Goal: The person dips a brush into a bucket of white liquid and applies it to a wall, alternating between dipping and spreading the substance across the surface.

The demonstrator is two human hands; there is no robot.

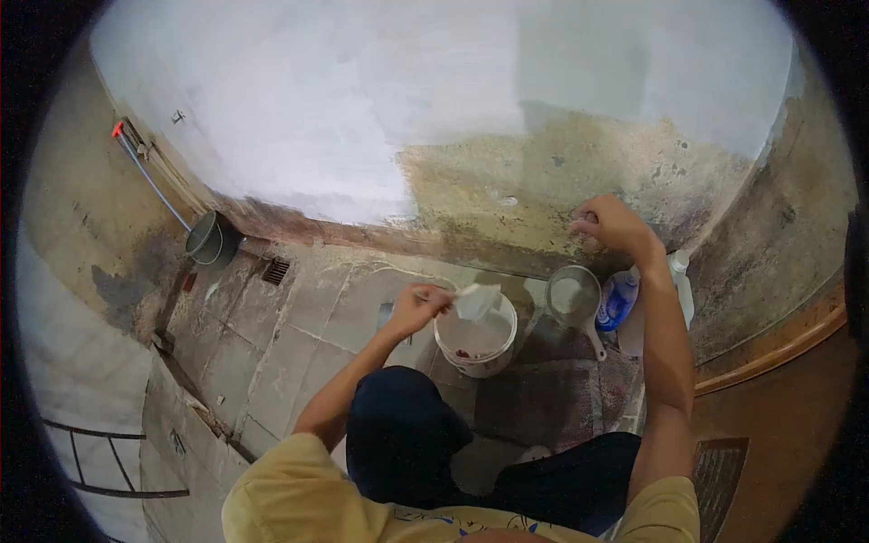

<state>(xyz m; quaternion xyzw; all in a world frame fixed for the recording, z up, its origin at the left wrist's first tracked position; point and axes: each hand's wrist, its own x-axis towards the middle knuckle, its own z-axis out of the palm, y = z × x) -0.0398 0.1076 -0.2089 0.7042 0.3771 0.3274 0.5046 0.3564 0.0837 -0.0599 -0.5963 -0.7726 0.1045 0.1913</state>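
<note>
My left hand is closed around what looks like a wide paintbrush, its flat end coated white. The brush end is over the mouth of a white bucket standing on the floor, with pale liquid inside. My right hand is raised in front of the bare lower wall, fingers curled in; whether anything is between them is hidden. Below it sits a round pan with a handle, holding something whitish. White paint covers the upper wall, ending in a ragged edge above the stained, unpainted part.
A blue bottle or pack and a white jug stand at the right by the wall. At the far left are a dark bucket and a blue pole with a red end. A floor drain lies nearby.
</note>
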